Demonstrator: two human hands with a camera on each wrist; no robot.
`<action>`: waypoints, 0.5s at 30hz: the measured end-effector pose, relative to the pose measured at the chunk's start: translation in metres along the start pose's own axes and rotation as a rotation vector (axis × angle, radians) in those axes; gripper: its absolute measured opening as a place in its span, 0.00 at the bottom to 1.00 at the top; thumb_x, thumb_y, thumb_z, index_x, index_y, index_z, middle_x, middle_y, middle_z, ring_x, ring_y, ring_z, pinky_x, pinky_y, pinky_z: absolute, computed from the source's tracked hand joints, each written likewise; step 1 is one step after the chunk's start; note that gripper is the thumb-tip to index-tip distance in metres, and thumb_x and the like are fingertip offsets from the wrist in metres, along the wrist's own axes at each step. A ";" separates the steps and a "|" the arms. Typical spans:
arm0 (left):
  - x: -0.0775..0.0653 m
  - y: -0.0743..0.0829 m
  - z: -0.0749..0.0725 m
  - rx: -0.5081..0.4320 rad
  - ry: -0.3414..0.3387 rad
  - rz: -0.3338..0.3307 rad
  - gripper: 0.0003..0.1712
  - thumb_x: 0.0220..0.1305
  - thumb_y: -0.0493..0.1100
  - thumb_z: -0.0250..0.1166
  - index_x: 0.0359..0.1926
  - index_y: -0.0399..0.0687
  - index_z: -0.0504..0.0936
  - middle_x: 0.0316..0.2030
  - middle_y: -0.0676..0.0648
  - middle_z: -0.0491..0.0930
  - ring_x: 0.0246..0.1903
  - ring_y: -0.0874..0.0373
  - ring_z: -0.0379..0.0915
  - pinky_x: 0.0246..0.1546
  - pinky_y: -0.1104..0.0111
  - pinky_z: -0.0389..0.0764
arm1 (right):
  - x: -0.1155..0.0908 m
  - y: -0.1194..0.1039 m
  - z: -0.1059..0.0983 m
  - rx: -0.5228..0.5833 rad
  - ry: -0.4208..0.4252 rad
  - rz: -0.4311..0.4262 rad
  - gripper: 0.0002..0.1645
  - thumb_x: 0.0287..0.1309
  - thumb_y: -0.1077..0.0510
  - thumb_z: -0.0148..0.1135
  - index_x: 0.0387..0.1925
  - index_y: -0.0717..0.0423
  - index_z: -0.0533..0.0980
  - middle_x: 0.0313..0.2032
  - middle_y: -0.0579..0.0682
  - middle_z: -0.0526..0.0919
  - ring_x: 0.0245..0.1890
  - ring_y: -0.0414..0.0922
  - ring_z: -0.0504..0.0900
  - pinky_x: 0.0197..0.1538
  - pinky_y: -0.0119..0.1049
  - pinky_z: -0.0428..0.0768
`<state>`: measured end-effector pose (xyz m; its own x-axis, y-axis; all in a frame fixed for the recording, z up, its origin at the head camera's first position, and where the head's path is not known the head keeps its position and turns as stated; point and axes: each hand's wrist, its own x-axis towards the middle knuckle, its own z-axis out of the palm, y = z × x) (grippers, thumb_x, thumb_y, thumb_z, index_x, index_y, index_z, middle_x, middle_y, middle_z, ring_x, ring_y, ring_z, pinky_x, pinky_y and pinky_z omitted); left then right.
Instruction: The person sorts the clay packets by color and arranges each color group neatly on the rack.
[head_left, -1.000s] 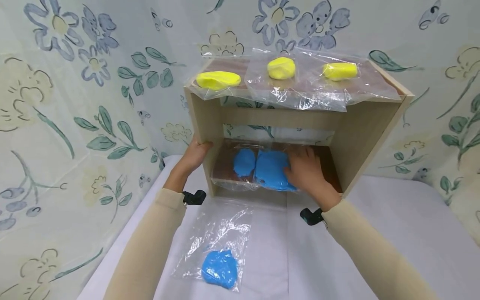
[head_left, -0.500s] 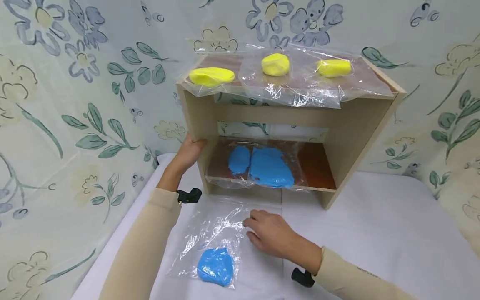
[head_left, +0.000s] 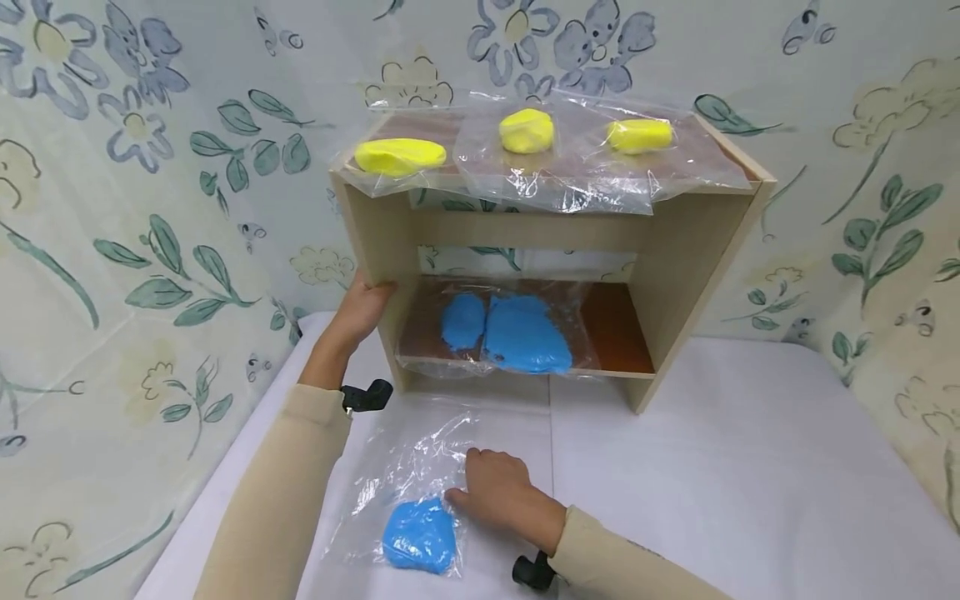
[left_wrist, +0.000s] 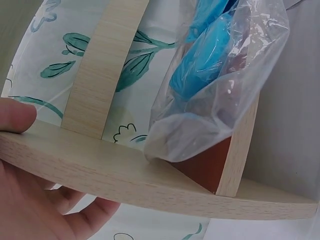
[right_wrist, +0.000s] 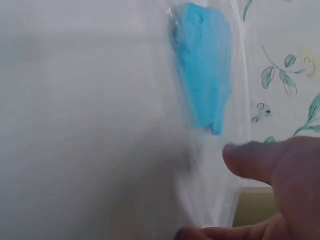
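My left hand (head_left: 362, 310) grips the left side panel of a small wooden shelf (head_left: 375, 258). In the left wrist view the thumb (left_wrist: 17, 116) lies on the panel's inner side and the fingers (left_wrist: 92, 215) curl behind it. On the table, my right hand (head_left: 501, 493) is at the right edge of a clear plastic bag (head_left: 420, 454) holding a flat blue clay-like lump (head_left: 420, 535). The right wrist view shows thumb and fingers apart, with the plastic between them. Two more blue lumps (head_left: 525, 333) in clear bags lie on the lower board.
Three yellow clay-like lumps (head_left: 527, 132) in clear bags lie along the shelf's top, the plastic hanging over its front edge. Bare brown board (head_left: 618, 329) shows at the right of the lower level. A white cloth (head_left: 720, 475) covers the table; flowered fabric (head_left: 150, 350) hangs behind.
My right hand has left the blue lump on the lower board and come down and left to the bag on the table. The left hand keeps its hold on the shelf.
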<state>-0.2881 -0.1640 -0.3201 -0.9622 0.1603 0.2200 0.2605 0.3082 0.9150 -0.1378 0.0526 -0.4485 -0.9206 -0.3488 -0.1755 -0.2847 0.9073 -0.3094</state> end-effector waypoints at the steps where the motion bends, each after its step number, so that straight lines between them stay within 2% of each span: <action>1: 0.000 0.000 0.000 0.001 0.002 -0.009 0.33 0.72 0.39 0.44 0.76 0.50 0.47 0.72 0.37 0.57 0.72 0.40 0.55 0.72 0.40 0.57 | 0.002 0.000 0.002 0.031 0.021 0.011 0.38 0.56 0.37 0.65 0.49 0.68 0.77 0.37 0.59 0.86 0.36 0.52 0.84 0.34 0.47 0.81; 4: -0.001 0.001 0.001 0.000 -0.001 -0.011 0.33 0.73 0.39 0.44 0.75 0.48 0.48 0.71 0.36 0.58 0.71 0.40 0.56 0.71 0.41 0.58 | 0.009 0.004 0.004 0.141 0.085 0.043 0.27 0.54 0.45 0.69 0.42 0.66 0.79 0.32 0.56 0.85 0.31 0.50 0.82 0.30 0.45 0.78; 7: -0.002 0.001 0.001 0.014 0.006 -0.005 0.33 0.73 0.39 0.44 0.75 0.50 0.49 0.71 0.37 0.59 0.71 0.40 0.57 0.71 0.40 0.59 | 0.014 0.010 0.006 0.246 0.106 0.067 0.17 0.52 0.51 0.71 0.36 0.61 0.79 0.30 0.53 0.84 0.29 0.47 0.79 0.28 0.42 0.75; 10: -0.003 -0.001 0.000 0.017 0.016 -0.002 0.34 0.72 0.39 0.44 0.76 0.51 0.48 0.72 0.38 0.59 0.72 0.40 0.57 0.71 0.40 0.59 | 0.018 0.013 0.006 0.323 0.119 0.085 0.13 0.53 0.53 0.70 0.33 0.59 0.80 0.30 0.52 0.84 0.29 0.45 0.78 0.28 0.39 0.73; 15: -0.004 -0.001 0.000 0.024 0.018 -0.020 0.34 0.72 0.39 0.44 0.77 0.53 0.48 0.73 0.39 0.59 0.72 0.40 0.57 0.72 0.41 0.59 | 0.020 0.016 0.005 0.376 0.149 0.107 0.08 0.59 0.58 0.64 0.27 0.58 0.78 0.23 0.49 0.78 0.23 0.43 0.72 0.23 0.35 0.68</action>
<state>-0.2849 -0.1647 -0.3216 -0.9686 0.1370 0.2076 0.2424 0.3334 0.9111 -0.1590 0.0587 -0.4616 -0.9762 -0.1944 -0.0960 -0.0939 0.7781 -0.6211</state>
